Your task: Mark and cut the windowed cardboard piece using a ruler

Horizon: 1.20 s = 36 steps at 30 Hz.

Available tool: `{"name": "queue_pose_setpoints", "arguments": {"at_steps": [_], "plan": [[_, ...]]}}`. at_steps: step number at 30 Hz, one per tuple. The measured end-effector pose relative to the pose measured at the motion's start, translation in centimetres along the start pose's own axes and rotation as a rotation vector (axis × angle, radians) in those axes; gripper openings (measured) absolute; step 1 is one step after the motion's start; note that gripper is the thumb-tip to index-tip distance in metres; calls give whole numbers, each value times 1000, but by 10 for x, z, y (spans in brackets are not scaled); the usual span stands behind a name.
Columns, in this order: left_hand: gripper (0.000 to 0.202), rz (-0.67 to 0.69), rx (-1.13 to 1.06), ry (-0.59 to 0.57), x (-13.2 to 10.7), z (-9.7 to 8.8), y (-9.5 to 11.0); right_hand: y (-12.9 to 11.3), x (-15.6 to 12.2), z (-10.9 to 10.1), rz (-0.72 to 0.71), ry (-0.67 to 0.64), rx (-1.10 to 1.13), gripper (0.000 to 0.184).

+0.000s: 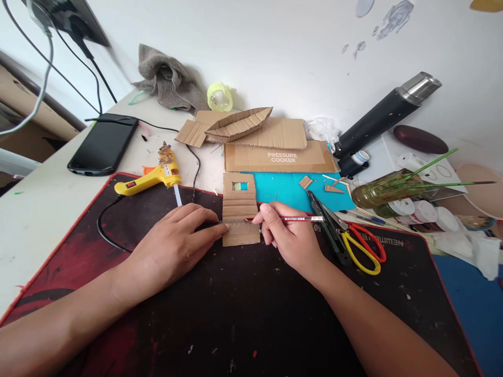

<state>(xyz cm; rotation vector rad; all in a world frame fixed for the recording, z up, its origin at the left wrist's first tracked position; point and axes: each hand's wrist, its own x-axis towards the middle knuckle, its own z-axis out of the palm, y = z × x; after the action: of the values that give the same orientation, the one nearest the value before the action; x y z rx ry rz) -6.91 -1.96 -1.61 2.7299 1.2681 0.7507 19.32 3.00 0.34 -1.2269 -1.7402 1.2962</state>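
A small corrugated cardboard piece (239, 201) with a square window cut near its top lies on the black and red desk mat (236, 314). My left hand (176, 246) lies flat beside it, fingers pressing a thin ruler-like strip (241, 222) across the cardboard. My right hand (288, 235) pinches a red pencil (301, 219), its tip touching the cardboard's right edge.
A yellow glue gun (151, 178) lies at the left, with a black phone (102, 145) beyond it. Yellow-and-red scissors (361, 248) lie to the right. At the back are cardboard sheets (279, 156), a cardboard boat (239, 124), a black flask (387, 112) and a brush jar (383, 191).
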Motion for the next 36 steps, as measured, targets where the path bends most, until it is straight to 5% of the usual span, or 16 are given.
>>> {"name": "queue_pose_setpoints", "arguments": {"at_steps": [18, 29, 36], "plan": [[24, 17, 1, 3, -2, 3, -1, 3, -3, 9, -130, -83, 42, 46], [26, 61, -23, -3, -4, 0, 0, 19, 9, -14, -118, 243, 191, 49], [23, 157, -51, 0, -7, -3, 5, 24, 4, -14, -125, 280, 177, 52]]}}
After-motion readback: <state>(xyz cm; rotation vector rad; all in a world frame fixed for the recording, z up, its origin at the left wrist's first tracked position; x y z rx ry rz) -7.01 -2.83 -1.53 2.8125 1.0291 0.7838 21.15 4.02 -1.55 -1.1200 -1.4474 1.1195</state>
